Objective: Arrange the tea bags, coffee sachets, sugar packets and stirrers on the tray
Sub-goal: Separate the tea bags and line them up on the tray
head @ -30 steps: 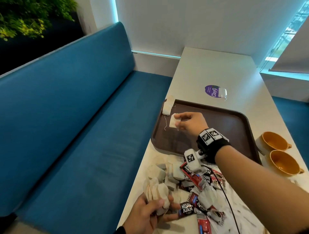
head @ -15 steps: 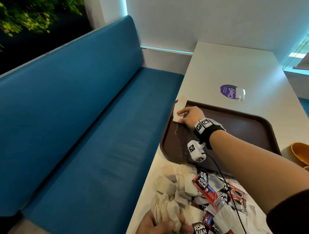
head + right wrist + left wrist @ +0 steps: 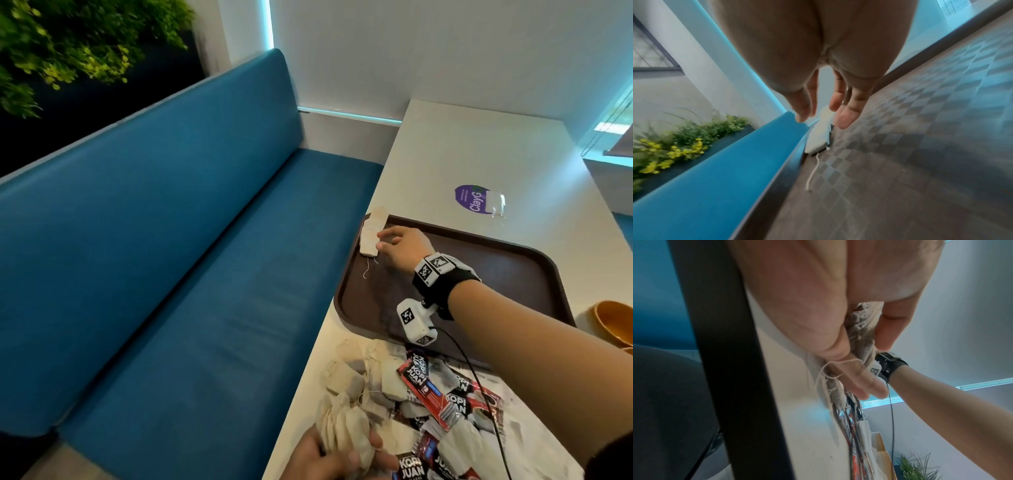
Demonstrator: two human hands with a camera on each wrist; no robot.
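Observation:
A dark brown tray (image 3: 507,270) lies on the white table. Tea bags (image 3: 371,234) lean in a short row against its far left corner, seen also as pale tea bags (image 3: 821,136) in the right wrist view. My right hand (image 3: 387,241) hovers over the tray beside them, fingers (image 3: 844,113) straight and holding nothing. My left hand (image 3: 329,459) at the table's near edge grips a bunch of tea bags (image 3: 346,428), shown as a crumpled bunch of tea bags (image 3: 861,331) between thumb and fingers. Loose tea bags and red-black coffee sachets (image 3: 424,390) lie piled in front of the tray.
A blue bench seat (image 3: 191,274) runs along the table's left side. Orange cups (image 3: 613,322) stand right of the tray. A purple sticker (image 3: 474,200) sits on the table beyond the tray. A cable (image 3: 479,387) trails from my right wrist over the pile.
My right hand carried a tea bag to the tray's far left corner, set it against the others and let go. The left hand kept gripping its bunch.

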